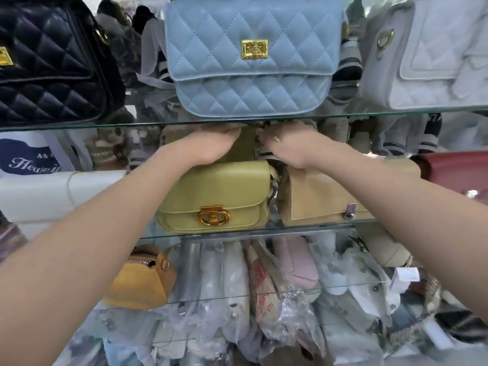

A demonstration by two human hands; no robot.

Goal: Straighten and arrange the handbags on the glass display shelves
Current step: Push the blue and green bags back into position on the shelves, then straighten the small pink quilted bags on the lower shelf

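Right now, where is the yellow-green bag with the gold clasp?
In the head view, the yellow-green bag sits mid-frame on the middle glass shelf, right below the blue quilted bag, with the tan bag just to its right.

Glass shelf (290,227) bears yellow handbag (216,191), tan handbag (317,199)

Bright, diffuse light leaves only faint, soft shadows. The upper shelf (105,126) edge shows a pale sheen, and the plastic wraps (285,320) below glint. Wide-angle distortion bows the shelf lines; the corners smear, and the whole frame is slightly soft.
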